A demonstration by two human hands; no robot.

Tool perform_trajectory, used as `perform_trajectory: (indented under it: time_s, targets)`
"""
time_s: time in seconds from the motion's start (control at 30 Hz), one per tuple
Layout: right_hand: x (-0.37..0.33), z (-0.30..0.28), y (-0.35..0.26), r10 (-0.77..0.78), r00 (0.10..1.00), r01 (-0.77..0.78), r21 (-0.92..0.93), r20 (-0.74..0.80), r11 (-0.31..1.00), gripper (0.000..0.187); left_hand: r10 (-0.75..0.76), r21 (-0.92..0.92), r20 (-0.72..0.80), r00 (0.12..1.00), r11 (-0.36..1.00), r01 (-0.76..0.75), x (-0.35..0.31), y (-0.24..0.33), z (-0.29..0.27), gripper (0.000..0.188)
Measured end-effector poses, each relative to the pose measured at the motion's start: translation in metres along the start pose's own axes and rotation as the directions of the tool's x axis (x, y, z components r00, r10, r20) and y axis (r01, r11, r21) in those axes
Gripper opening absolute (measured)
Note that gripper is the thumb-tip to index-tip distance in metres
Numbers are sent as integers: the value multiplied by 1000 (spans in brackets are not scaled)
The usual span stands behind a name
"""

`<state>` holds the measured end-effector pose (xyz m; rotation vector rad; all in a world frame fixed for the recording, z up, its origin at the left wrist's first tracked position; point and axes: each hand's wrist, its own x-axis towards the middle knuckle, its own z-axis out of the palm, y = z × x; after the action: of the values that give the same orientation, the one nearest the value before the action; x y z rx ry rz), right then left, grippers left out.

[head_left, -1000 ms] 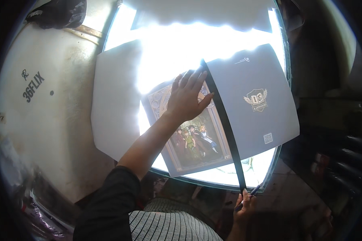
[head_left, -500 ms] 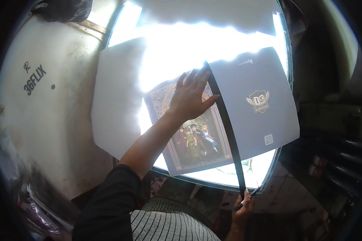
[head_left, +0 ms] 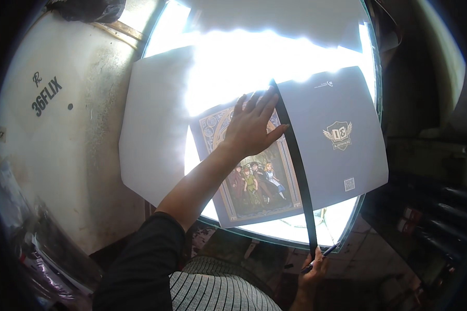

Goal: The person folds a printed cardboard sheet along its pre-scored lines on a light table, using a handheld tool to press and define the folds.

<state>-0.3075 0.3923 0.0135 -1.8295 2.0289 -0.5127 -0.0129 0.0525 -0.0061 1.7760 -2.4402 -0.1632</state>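
Note:
My left hand (head_left: 251, 129) lies flat on a large printed sheet (head_left: 360, 173), fingers stretched out, on top of a picture of several illustrated figures. Its thumb reaches the edge of a long, straight, dark strip (head_left: 298, 171) that crosses the sheet from top to bottom. The strip's near end runs down to my right hand (head_left: 312, 269), whose fingers are closed around it beyond the table's front edge. A slim, dark, pen-shaped tool (head_left: 328, 251) also sticks out of that hand; its exact kind is unclear.
Beneath the sheet is a brightly glowing glass-topped table (head_left: 233, 67). Blank pale paper (head_left: 155, 124) lies at its left, and another pale sheet (head_left: 280, 18) at the far side. A whitish surface (head_left: 46, 150) stands further left, with a black bag (head_left: 96, 9) at its far end.
The whole view has shifted slightly right and down. Both hands, the strip and the printed sheet keep nearly the same places relative to each other.

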Motion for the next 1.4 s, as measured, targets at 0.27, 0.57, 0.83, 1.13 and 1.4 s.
perform_trajectory:
  time_s: [0.27, 0.57, 0.83, 1.13, 1.4]
  targets:
    - [-9, 5, 5, 15, 1000, -15, -3, 16, 1000, 36, 6, -17, -12, 1000, 1000, -7, -1, -3, 1, 77]
    - [0, -1, 7, -151, 985, 148, -46, -83, 988, 46, 12, -196, 81, 997, 981, 4, 8, 3, -15, 102]
    - [-7, -5, 11, -60, 998, 63, 200, -22, 978, 54, 35, -98, 219, 975, 995, -14, 13, 15, -20, 137]
    - [-10, -5, 8, -39, 998, 27, 226, 46, 974, 54, 100, -87, 7, 995, 991, -99, 10, 18, -18, 122]
    - [-9, -6, 11, -36, 999, 27, 213, 35, 977, 53, 131, -103, -17, 991, 986, -132, 10, 17, -18, 123]
